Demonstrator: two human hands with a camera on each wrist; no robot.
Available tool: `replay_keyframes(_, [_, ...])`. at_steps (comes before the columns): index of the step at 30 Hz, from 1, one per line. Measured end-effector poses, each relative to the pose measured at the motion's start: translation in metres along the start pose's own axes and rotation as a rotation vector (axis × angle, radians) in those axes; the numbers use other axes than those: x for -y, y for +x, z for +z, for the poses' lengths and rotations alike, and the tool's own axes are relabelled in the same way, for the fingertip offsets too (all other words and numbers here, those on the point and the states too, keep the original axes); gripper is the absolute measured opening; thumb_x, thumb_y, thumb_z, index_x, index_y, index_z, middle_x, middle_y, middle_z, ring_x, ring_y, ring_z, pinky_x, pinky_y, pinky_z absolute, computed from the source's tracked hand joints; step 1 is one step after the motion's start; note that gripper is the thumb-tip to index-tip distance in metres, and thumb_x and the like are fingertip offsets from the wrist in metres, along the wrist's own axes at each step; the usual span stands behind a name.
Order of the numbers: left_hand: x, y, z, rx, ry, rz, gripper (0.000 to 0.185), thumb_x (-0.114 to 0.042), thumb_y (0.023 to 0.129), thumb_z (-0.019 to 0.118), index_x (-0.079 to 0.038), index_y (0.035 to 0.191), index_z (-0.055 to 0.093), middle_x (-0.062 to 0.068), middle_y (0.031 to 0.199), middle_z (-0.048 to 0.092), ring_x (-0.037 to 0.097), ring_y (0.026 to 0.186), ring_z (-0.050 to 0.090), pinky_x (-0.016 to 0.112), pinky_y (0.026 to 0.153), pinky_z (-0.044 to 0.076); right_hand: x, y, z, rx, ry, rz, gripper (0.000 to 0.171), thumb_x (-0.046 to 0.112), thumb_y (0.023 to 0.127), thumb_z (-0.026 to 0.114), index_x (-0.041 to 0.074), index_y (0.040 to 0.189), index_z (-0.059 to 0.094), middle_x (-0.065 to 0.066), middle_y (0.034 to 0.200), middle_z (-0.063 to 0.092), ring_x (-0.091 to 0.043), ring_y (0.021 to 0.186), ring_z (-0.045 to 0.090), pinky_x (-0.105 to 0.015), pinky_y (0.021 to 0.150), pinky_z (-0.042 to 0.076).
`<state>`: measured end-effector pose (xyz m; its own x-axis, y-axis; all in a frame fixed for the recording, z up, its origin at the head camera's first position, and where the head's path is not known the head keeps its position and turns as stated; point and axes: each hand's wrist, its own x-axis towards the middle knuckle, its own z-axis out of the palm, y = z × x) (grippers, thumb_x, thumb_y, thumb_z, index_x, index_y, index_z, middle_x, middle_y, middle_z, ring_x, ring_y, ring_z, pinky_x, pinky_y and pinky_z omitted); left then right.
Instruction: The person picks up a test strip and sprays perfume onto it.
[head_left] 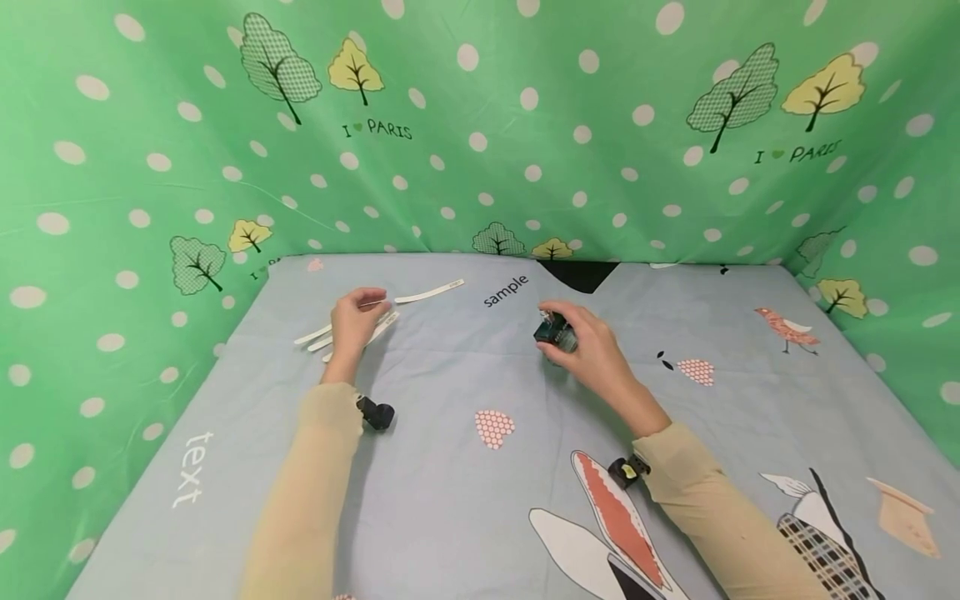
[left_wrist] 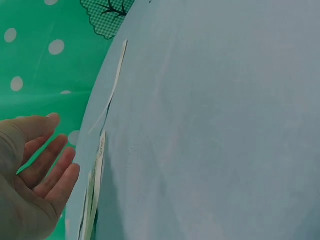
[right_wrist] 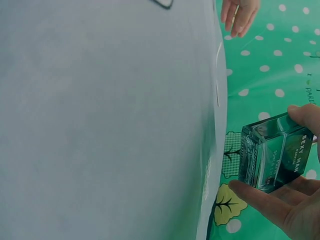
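Dark green glass marks the small square bottle [head_left: 556, 332], which is held in the right hand [head_left: 592, 350] a little right of the middle of the grey-blue printed cloth [head_left: 450, 375], just at 4 o'clock from the printed word "sample" [head_left: 506, 290]. In the right wrist view the bottle [right_wrist: 274, 152] is seen pinched between a finger [right_wrist: 260, 197] under its lower edge and the thumb [right_wrist: 306, 116] at its upper corner, so the grip is closed on the glass. Its label is only partly readable, and whether a cap is fitted cannot be told, since the top is cut off by the hand. At 9 o'clock from the bottle, well apart, the left hand [head_left: 357, 319] is laid over a loose fan of white paper strips [head_left: 330, 337], with one more strip [head_left: 429, 292] lying at 2 o'clock from it. The fingers [left_wrist: 55, 170] are shown straight and relaxed in the left wrist view, beside the strip ends [left_wrist: 96, 170]; whether they touch the paper cannot be told. Both forearms are stretched forward in tan sleeves [head_left: 315, 483], the right wrist bent slightly inward.
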<state>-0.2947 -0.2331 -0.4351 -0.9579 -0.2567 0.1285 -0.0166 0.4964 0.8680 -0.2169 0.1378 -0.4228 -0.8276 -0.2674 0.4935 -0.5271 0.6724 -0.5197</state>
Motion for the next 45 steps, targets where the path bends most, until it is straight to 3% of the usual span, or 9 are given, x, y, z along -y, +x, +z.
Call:
replay_keyframes(17, [-0.001, 0.009, 0.015, 0.031, 0.016, -0.003, 0.032, -0.013, 0.091, 0.073, -0.003, 0.121, 0.069, 0.019, 0.127, 0.068, 0.034, 0.121, 0.064, 0.044, 0.100, 0.054, -0.001, 0.001, 0.000, 0.010, 0.007, 0.010, 0.056, 0.020, 0.086, 0.080, 0.016, 0.136, 0.056, -0.011, 0.135, 0.062, -0.031, 0.126, 0.059, -0.047, 0.101, 0.054])
replay_keyframes(28, [0.002, 0.017, 0.023, 0.059, 0.027, -0.018, 0.036, -0.011, 0.090, 0.073, -0.003, 0.125, 0.067, 0.019, 0.132, 0.065, 0.034, 0.124, 0.062, 0.043, 0.101, 0.055, -0.003, 0.000, -0.001, 0.001, 0.003, 0.004, 0.055, 0.020, 0.086, 0.080, 0.017, 0.136, 0.057, -0.012, 0.133, 0.063, -0.032, 0.124, 0.061, -0.048, 0.098, 0.056])
replay_keyframes(45, [0.004, 0.021, 0.028, 0.071, 0.051, -0.052, 0.035, -0.006, 0.090, 0.071, -0.001, 0.125, 0.066, 0.020, 0.125, 0.068, 0.033, 0.115, 0.066, 0.040, 0.096, 0.056, 0.000, 0.001, -0.001, 0.008, 0.003, 0.019, 0.055, 0.020, 0.086, 0.080, 0.018, 0.136, 0.056, -0.012, 0.134, 0.063, -0.032, 0.124, 0.060, -0.049, 0.099, 0.055])
